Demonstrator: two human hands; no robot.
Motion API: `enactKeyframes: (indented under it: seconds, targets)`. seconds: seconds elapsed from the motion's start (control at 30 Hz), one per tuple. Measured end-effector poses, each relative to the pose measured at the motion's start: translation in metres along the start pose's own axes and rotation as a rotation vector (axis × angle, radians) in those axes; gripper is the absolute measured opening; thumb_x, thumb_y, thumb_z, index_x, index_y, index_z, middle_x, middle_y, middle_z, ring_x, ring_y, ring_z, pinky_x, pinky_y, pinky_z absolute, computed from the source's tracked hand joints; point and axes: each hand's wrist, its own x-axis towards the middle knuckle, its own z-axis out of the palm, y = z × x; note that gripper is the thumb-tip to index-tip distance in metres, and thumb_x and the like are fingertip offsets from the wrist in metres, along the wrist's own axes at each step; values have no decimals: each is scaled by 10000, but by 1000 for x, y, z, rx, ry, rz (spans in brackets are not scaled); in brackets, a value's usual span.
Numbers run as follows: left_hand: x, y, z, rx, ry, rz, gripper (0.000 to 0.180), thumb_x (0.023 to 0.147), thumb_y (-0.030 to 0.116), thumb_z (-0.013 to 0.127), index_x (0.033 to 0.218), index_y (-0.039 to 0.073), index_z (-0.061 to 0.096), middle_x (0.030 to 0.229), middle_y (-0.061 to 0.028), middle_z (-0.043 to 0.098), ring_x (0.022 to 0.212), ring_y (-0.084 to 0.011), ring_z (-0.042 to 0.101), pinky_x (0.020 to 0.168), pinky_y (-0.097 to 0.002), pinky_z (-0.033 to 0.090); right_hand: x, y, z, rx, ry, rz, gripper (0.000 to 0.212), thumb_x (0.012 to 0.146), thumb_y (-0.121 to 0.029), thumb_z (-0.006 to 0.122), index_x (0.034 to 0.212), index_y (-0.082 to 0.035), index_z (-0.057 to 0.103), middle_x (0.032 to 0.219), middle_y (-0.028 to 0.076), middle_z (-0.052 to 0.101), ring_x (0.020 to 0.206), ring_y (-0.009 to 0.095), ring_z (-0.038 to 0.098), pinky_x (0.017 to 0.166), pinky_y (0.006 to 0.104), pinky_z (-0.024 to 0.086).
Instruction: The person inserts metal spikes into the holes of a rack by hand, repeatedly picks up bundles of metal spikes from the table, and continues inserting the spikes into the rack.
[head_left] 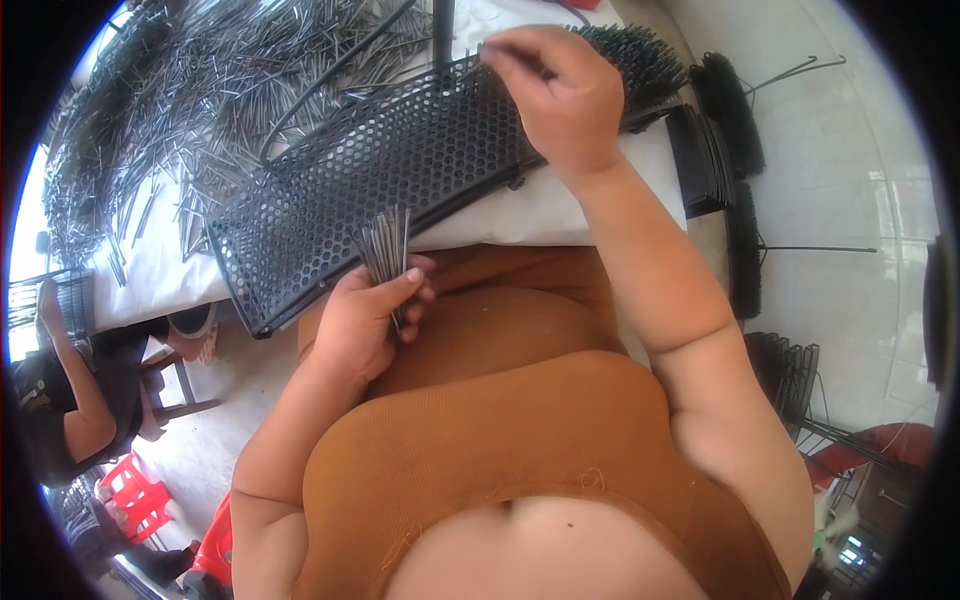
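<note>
Rods (388, 248) in left hand (367, 312), middles out of sight

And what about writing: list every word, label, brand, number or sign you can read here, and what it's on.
None readable.
The held metal sticks, black holed rack and brown top show no lettering.
The bright patch at lower right is too small and blurred to tell.

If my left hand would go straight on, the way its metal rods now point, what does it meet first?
Most likely the black perforated tray: the thin metal rods in your left hand overlap it in this view, though depth is unclear.
</note>
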Motion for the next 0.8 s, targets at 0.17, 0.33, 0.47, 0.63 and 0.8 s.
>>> enactKeyframes:
  seconds: [0.17, 0.33, 0.47, 0.63, 0.8]
  targets:
    - [-1, 0, -1, 11, -3, 0, 177, 921, 109, 610, 1072, 17, 608, 802, -38, 611, 645, -107, 517, 514, -247, 393, 7, 1, 14, -12, 9, 199, 105, 806, -96, 742, 897, -48, 727, 764, 50, 697, 677, 111, 643, 642, 231, 495]
    - [-2, 1, 0, 13, -6, 1, 191, 925, 110, 604, 1087, 9, 606, 804, -39, 613, 646, -108, 521, 513, -248, 398, 9, 15, 24, -21, -35, 329, 118, 815, -141, 733, 898, -57, 731, 776, 59, 706, 690, 129, 650, 661, 251, 502]
    - [-1, 1, 1, 11, -10, -8, 198, 929, 112, 599, 1094, 4, 603, 814, -44, 615, 649, -109, 522, 513, -247, 400, 12, 36, 33, -218, -108, 151, 138, 812, -153, 736, 908, -55, 728, 813, 71, 712, 722, 148, 661, 674, 262, 506]
    - [0, 0, 2, 21, -13, 22, 225, 969, 179, 538, 1112, 12, 588, 827, -49, 600, 642, -113, 513, 487, -238, 387, 23, 25, 35, -430, -233, 30, 202, 840, -212, 620, 915, -45, 706, 818, 101, 679, 878, 317, 621, 790, 489, 467]
    - [1, -1, 4, 31, -14, 34, 240, 990, 195, 497, 1120, 11, 577, 832, -59, 602, 640, -113, 513, 484, -234, 383, 17, 27, 33, -638, -204, -191, 184, 827, -173, 642, 962, -65, 704, 825, 104, 681, 848, 308, 637, 740, 433, 487]
